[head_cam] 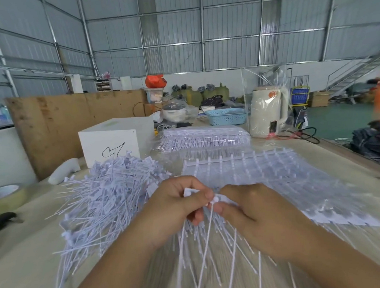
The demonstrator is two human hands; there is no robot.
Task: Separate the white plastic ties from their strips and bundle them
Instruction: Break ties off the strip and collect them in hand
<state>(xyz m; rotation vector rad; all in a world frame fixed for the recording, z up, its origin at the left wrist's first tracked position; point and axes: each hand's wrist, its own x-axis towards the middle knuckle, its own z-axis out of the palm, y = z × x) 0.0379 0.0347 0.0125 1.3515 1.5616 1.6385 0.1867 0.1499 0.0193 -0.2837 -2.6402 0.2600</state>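
Both hands meet over the middle of the table (26, 269), near its front edge. The left hand (179, 207) has its fingers curled around a bunch of white ties (203, 248), whose tails fan down toward the front edge. The right hand (252, 213) pinches the head of 1 tie at the top of that bunch. A loose heap of ties (108, 192) lies left; flat strips (274, 179) lie right.
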